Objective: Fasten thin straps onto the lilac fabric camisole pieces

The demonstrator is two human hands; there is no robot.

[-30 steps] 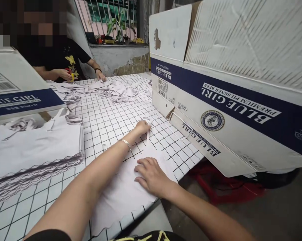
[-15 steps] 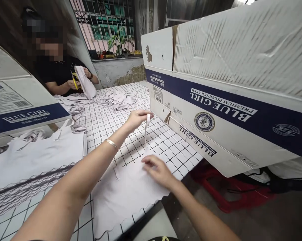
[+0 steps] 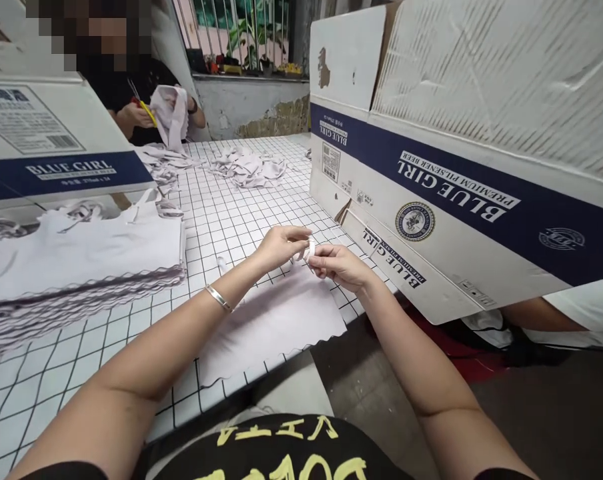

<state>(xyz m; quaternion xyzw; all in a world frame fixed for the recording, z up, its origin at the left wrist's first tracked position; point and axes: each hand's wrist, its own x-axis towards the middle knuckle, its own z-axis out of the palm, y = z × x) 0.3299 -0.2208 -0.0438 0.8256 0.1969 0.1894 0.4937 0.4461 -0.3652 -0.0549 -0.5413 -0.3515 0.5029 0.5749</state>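
Observation:
A pale garment (image 3: 276, 320) with a scalloped hem lies flat near the table's front edge. Its thin strap (image 3: 307, 251) is lifted above it. My left hand (image 3: 280, 245) pinches the strap from the left, a bracelet on that wrist. My right hand (image 3: 339, 265) pinches the same strap from the right, so both hands meet just above the garment's top. Fingers of both hands are closed on the strap.
A stack of like garments (image 3: 76, 267) sits at left under a Blue Girl carton (image 3: 56, 160). A big Blue Girl carton (image 3: 456, 167) walls the right side. Across the gridded table (image 3: 231, 213) another person holds scissors and cloth; fabric scraps (image 3: 246, 167) lie nearby.
My right hand left the flat garment and rose to meet my left hand at the strap. The left hand drew the strap up and nearer. The view shifted slightly.

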